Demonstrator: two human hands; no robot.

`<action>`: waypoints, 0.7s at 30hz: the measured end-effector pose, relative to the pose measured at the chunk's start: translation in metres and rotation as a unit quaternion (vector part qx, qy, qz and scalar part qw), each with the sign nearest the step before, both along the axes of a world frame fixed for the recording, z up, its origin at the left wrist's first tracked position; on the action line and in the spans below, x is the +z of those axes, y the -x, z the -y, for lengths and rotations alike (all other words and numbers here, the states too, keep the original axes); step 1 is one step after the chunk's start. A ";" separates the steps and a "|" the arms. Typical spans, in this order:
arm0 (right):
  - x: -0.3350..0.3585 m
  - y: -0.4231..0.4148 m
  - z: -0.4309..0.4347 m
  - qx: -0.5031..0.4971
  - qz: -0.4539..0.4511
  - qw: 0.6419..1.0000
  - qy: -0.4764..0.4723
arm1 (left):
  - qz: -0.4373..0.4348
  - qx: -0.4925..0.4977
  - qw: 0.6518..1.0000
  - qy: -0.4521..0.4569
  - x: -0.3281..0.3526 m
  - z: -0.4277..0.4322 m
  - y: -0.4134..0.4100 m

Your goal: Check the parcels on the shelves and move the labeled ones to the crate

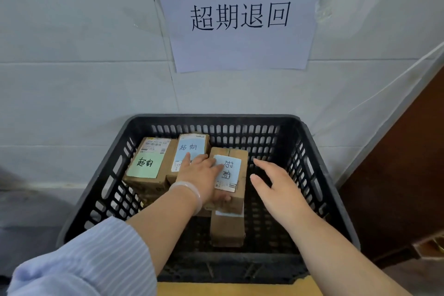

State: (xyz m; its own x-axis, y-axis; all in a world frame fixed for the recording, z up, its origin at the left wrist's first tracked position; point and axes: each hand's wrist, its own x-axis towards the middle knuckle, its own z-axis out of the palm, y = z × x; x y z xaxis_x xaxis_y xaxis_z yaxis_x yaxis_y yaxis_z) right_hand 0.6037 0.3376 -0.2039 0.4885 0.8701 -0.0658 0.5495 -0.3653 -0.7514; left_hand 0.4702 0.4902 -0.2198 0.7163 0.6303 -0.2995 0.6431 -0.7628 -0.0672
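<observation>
A black slatted plastic crate (312, 151) stands against a white wall. Inside lie several brown cardboard parcels. One at the left carries a green handwritten label (146, 163). Behind my hand is a parcel with a pale blue label (192, 149). My left hand (204, 175) grips the left side of a third parcel (236, 175) with a white-blue label, thumb under its near end. This parcel rests on top of another brown parcel (227, 228). My right hand (278, 187) hovers just right of it, fingers apart, holding nothing.
A white paper sign (240, 19) with black handwritten characters is taped to the wall above the crate. A dark brown wooden panel (403, 175) stands to the right. A yellow-tan surface (228, 288) shows at the crate's near edge.
</observation>
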 end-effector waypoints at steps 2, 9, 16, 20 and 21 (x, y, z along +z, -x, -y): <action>-0.003 0.000 0.000 0.014 0.021 0.999 0.025 | 0.006 0.016 1.000 -0.015 -0.003 -0.004 -0.005; 0.002 0.005 -0.001 0.034 0.175 0.978 0.110 | 0.036 0.064 0.997 -0.010 -0.005 -0.005 -0.013; 0.027 0.022 0.040 -0.072 0.264 0.962 0.014 | 0.202 0.011 0.979 0.015 0.032 0.022 0.000; 0.035 0.055 0.095 -0.206 0.275 0.939 0.005 | 0.268 -0.128 0.955 0.013 0.051 0.058 0.002; 0.037 0.068 0.110 -0.230 0.280 0.932 0.017 | 0.282 -0.169 0.945 0.014 0.055 0.070 0.001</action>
